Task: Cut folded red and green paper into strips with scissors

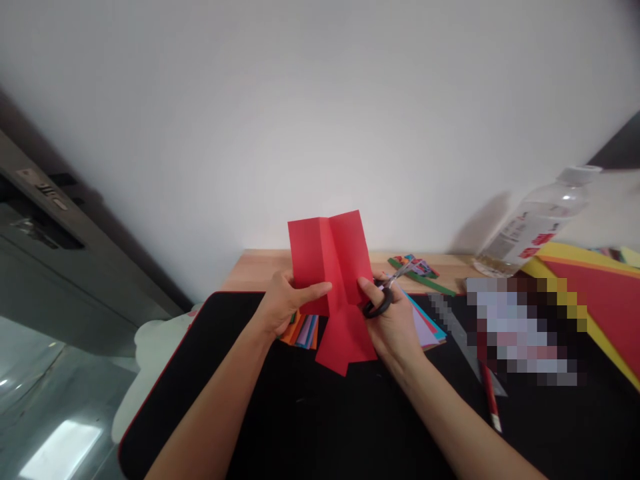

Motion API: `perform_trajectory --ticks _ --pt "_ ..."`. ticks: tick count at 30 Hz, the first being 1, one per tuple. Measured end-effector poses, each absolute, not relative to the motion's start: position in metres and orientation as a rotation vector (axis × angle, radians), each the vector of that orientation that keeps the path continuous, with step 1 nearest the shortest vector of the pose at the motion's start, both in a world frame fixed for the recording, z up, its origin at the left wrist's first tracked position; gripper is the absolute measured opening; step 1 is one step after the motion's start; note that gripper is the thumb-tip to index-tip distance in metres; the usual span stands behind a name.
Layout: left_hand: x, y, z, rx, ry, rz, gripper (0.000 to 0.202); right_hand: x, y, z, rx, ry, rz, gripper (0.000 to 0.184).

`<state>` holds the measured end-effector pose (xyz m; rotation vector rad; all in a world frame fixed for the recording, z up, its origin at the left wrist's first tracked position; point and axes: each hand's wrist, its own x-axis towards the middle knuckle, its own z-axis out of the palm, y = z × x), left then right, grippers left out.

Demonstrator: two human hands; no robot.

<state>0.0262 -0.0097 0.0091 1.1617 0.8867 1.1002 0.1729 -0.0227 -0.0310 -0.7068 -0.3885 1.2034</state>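
Observation:
A creased sheet of red paper (345, 257) is held up above the black mat, its folds running lengthwise. My left hand (285, 300) pinches its left side, thumb on the front face. At the right edge, my right hand (393, 317) grips the paper with the thumb and also carries a pair of scissors (381, 303) with black handles, blades pointing up and away. Below the raised sheet, more red paper (345, 343) shows over the mat; whether it is a separate piece I cannot tell. Stacks of coloured paper strips (303, 331) and sheets (424, 327) lie partly hidden behind the hands.
On the right are a clear ruler (467, 347), a red pencil (489, 393), a blurred-out item (525, 333) and large yellow and red sheets (595, 300). A plastic bottle (540, 223) stands at the back right. Green paper strips (435, 283) lie near the wall.

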Motion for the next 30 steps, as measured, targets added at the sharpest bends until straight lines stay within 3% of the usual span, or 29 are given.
perform_trajectory --ticks 15,23,30 --pt "0.022 0.001 -0.001 1.025 0.999 1.223 0.040 0.177 -0.022 -0.037 -0.766 -0.491 1.189 0.035" --pt "0.004 0.018 0.005 0.786 1.200 1.674 0.034 0.170 -0.034 -0.037 -0.884 -1.260 1.151 0.032" --pt "0.012 0.009 0.015 0.780 1.151 1.626 0.043 0.165 -0.044 -0.038 -0.975 -1.579 1.258 0.040"
